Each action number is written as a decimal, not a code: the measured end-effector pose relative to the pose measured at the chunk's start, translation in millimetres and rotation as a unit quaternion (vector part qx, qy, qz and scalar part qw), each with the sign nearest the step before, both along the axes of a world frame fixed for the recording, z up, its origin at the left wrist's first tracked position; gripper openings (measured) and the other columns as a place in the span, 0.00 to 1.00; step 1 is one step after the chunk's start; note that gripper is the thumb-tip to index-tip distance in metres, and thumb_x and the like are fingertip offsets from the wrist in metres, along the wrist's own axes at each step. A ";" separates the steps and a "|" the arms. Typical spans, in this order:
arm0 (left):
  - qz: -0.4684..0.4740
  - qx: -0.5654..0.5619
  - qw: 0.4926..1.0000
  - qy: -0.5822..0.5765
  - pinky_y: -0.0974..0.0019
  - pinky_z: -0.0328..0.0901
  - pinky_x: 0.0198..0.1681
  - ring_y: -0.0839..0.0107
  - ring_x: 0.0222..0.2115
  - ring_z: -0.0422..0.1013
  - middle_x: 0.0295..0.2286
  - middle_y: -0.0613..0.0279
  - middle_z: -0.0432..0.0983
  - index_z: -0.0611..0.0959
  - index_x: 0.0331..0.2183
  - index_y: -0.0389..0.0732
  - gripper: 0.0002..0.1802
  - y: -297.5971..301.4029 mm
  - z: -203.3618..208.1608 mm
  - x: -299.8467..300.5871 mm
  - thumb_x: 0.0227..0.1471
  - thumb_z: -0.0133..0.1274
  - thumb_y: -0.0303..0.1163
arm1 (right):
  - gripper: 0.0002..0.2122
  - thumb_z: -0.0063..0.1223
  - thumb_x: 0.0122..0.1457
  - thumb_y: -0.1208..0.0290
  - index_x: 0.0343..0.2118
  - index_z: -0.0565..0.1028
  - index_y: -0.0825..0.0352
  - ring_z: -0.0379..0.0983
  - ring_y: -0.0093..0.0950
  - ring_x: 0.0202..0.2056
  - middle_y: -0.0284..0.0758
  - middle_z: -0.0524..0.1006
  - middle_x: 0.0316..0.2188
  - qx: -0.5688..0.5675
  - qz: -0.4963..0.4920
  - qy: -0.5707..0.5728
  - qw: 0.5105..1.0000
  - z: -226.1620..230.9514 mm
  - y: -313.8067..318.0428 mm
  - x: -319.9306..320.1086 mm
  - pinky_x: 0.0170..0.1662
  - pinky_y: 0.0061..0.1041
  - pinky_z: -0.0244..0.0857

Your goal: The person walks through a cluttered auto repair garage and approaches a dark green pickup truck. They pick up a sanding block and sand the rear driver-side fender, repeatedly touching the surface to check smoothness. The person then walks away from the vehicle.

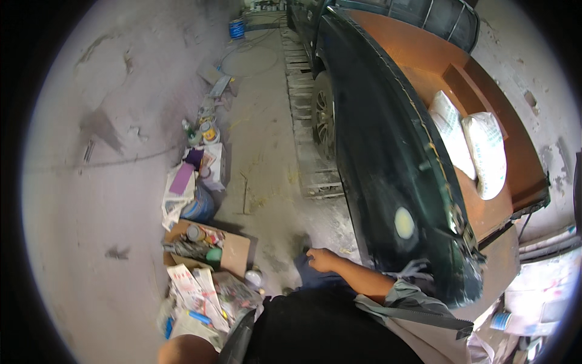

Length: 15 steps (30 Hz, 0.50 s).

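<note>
My right hand [323,259] hangs in front of my dark trousers [308,278], left of the pickup's dark green side panel [385,158]. Its fingers are curled in; whatever they may hold is too small or hidden to make out. A pale, rounded patch [404,222] stands out on the panel near its rear end. Of my left arm, only a bare part [188,350] shows at the lower edge, and the left hand is out of the picture. Close to that arm lie newspaper sheets [187,285] and a blue cylindrical thing [199,317].
Along the left wall stand an open cardboard box [235,255] of cans, a blue bucket [200,206] and a yellow-labelled can [209,131]. Two white sacks [485,155] lie in the rusty truck bed [400,54]. A hose [224,64] loops across the floor near a far blue drum [236,28].
</note>
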<state>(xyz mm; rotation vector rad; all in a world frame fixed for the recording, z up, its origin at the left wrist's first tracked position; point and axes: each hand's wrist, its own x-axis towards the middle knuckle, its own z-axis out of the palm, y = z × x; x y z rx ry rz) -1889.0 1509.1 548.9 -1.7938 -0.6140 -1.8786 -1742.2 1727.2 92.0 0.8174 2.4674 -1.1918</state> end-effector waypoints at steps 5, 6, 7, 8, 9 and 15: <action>0.051 -0.071 0.996 0.034 0.75 0.49 0.20 0.83 0.14 0.54 0.15 0.81 0.57 0.63 0.17 0.51 0.17 77.0 -8.4 -76.6 0.42 0.55 0.27 | 0.18 0.52 0.53 0.65 0.47 0.74 0.67 0.74 0.45 0.45 0.48 0.77 0.42 0.031 0.015 0.009 0.999 -16.9 114.6 -130.0 0.49 0.37 0.67; 0.078 -0.109 0.990 0.035 0.75 0.50 0.20 0.83 0.14 0.54 0.15 0.81 0.57 0.63 0.16 0.52 0.18 85.8 -11.3 -90.8 0.41 0.56 0.27 | 0.18 0.52 0.53 0.64 0.46 0.74 0.67 0.74 0.45 0.45 0.48 0.77 0.42 0.035 0.016 0.003 0.999 -15.4 142.4 -149.5 0.49 0.38 0.67; 0.093 -0.180 0.979 0.024 0.75 0.50 0.20 0.83 0.14 0.53 0.14 0.81 0.57 0.62 0.16 0.52 0.18 95.9 -16.9 -111.1 0.41 0.56 0.26 | 0.18 0.52 0.53 0.64 0.46 0.73 0.67 0.73 0.45 0.45 0.48 0.77 0.42 0.039 -0.009 -0.017 0.999 -20.1 181.0 -148.8 0.49 0.38 0.67; 0.104 -0.184 0.977 0.011 0.75 0.50 0.20 0.83 0.13 0.53 0.14 0.81 0.56 0.62 0.16 0.52 0.18 114.0 -14.5 -125.4 0.40 0.56 0.26 | 0.18 0.53 0.53 0.64 0.46 0.73 0.67 0.73 0.45 0.45 0.48 0.77 0.42 0.045 -0.010 -0.027 0.999 -18.4 204.1 -163.1 0.48 0.38 0.67; 0.112 -0.187 0.976 0.000 0.75 0.50 0.20 0.83 0.13 0.53 0.14 0.81 0.56 0.62 0.15 0.52 0.19 134.9 -10.1 -138.8 0.40 0.56 0.25 | 0.18 0.53 0.53 0.64 0.46 0.73 0.67 0.74 0.45 0.45 0.49 0.77 0.42 0.051 0.001 -0.028 0.998 -19.6 231.3 -174.8 0.47 0.39 0.67; 0.135 -0.141 0.981 0.022 0.73 0.48 0.19 0.83 0.13 0.50 0.14 0.81 0.55 0.61 0.14 0.52 0.19 252.3 14.2 -210.5 0.43 0.53 0.26 | 0.15 0.48 0.51 0.67 0.40 0.74 0.69 0.74 0.50 0.42 0.52 0.77 0.37 0.070 0.011 0.032 0.997 23.7 329.9 -272.8 0.43 0.43 0.68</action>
